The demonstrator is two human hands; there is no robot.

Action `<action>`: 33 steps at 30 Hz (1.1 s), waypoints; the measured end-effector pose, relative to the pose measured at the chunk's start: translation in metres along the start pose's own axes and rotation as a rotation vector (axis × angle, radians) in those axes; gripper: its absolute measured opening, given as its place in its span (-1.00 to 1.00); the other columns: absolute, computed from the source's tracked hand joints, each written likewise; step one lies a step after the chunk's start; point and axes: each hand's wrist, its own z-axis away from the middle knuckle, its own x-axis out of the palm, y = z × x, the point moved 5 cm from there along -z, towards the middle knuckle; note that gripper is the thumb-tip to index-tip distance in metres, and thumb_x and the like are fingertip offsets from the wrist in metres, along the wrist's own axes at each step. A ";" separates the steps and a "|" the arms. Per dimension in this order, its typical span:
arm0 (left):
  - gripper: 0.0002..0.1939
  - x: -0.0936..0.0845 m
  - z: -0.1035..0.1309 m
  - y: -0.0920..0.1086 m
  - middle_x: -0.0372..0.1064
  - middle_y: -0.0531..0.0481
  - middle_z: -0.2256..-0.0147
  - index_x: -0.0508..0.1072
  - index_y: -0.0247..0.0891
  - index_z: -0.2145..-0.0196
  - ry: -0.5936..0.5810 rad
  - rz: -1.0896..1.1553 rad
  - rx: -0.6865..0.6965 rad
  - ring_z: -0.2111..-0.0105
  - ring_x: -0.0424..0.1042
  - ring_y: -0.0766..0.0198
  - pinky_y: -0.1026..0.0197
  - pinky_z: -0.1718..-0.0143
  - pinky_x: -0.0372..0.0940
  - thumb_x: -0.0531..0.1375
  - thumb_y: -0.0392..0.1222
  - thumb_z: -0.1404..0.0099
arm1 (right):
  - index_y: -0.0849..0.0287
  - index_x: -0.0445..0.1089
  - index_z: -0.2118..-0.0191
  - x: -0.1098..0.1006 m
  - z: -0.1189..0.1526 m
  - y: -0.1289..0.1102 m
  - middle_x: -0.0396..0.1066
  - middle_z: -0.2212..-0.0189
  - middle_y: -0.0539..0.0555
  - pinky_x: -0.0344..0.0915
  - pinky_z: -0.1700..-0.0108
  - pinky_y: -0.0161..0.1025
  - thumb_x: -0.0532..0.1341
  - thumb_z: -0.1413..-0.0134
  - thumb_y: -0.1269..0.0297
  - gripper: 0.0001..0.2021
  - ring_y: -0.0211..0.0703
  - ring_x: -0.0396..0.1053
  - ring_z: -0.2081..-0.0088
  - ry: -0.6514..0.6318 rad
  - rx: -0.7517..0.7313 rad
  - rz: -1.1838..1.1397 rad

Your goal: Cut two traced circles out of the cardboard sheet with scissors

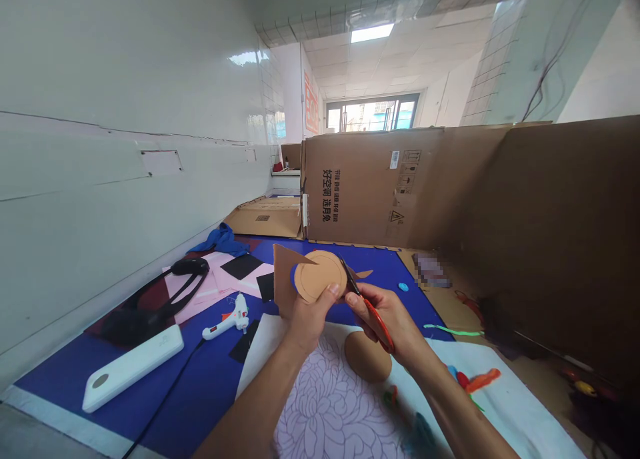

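Note:
My left hand point(313, 315) grips a tan cardboard piece point(320, 277) with a round outline drawn on it, the thumb on its lower front. A pointed offcut of the card point(284, 279) sticks out to the left. In my right hand point(383, 312) are scissors with red handles point(379, 323); their dark blades lie along the right edge of the round part. Below the hands, a loose tan cardboard disc point(369, 357) rests on a white sheet with a line-drawn flower point(333, 405).
A white glue gun point(227, 319), a white oblong device point(134, 367), pink sheets point(220, 279) and black squares lie left on the blue table. Large cardboard panels point(370, 185) stand behind. Coloured fuzzy pieces point(484, 380) lie right, near a green strip point(453, 329).

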 end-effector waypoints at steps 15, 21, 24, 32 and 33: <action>-0.33 0.001 0.000 -0.003 0.53 -0.17 -0.22 0.52 -0.10 -0.24 -0.068 0.005 0.011 -0.29 0.43 -0.15 -0.24 -0.34 0.32 0.49 0.00 -0.21 | 0.18 0.43 0.29 0.001 0.001 -0.005 0.12 0.64 -0.16 -0.04 0.64 -0.37 0.33 -0.05 -0.45 -0.34 -0.38 0.00 0.66 0.000 -0.012 0.016; -0.28 0.001 -0.001 -0.002 0.54 -0.17 -0.20 0.47 -0.08 -0.28 -0.065 0.020 0.010 -0.26 0.45 -0.14 -0.24 -0.30 0.36 0.50 -0.01 -0.20 | 0.19 0.46 0.25 0.001 0.001 -0.003 0.11 0.62 -0.17 -0.06 0.64 -0.37 0.36 -0.08 -0.40 -0.37 -0.38 -0.02 0.66 -0.007 0.004 -0.007; -0.31 0.001 -0.001 -0.001 0.54 -0.17 -0.20 0.50 -0.10 -0.24 -0.066 0.008 0.007 -0.25 0.46 -0.14 -0.22 -0.30 0.36 0.51 0.00 -0.19 | 0.19 0.47 0.25 0.001 0.001 -0.004 0.11 0.63 -0.16 -0.05 0.63 -0.36 0.35 -0.09 -0.39 -0.38 -0.38 -0.01 0.65 -0.016 -0.013 -0.010; -0.34 0.000 -0.001 0.003 0.54 -0.15 -0.20 0.52 -0.09 -0.23 -0.064 -0.005 0.042 -0.25 0.46 -0.12 -0.24 -0.33 0.32 0.50 -0.01 -0.20 | 0.18 0.49 0.23 0.000 0.002 -0.006 0.09 0.62 -0.16 -0.07 0.64 -0.34 0.36 -0.05 -0.41 -0.36 -0.35 -0.02 0.65 -0.011 -0.005 0.001; -0.37 0.000 -0.001 0.003 0.55 -0.15 -0.19 0.54 -0.10 -0.20 -0.065 -0.005 0.042 -0.24 0.47 -0.12 -0.23 -0.33 0.32 0.50 -0.01 -0.20 | 0.18 0.49 0.23 0.000 0.002 -0.007 0.09 0.62 -0.16 -0.07 0.64 -0.34 0.37 -0.04 -0.41 -0.36 -0.35 -0.01 0.65 -0.011 -0.001 -0.001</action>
